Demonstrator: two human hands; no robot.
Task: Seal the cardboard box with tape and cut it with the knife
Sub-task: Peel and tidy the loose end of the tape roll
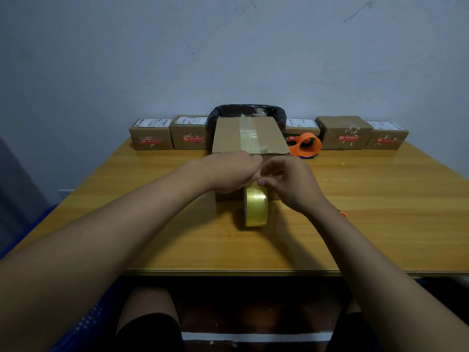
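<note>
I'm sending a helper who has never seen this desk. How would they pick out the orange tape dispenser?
Start at the big cardboard box in the middle of the wooden table. Just right of it, in front of the row of small parcels along the wall, sits the orange tape dispenser. It is the only bright orange, ring-shaped thing among brown boxes.

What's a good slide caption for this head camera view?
Both hands work tape from the yellow roll against the cardboard box.

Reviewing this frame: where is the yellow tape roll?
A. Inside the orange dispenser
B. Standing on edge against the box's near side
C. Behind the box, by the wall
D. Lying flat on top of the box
B: the tape roll stands on edge on the table, against the near face of the cardboard box.
</note>
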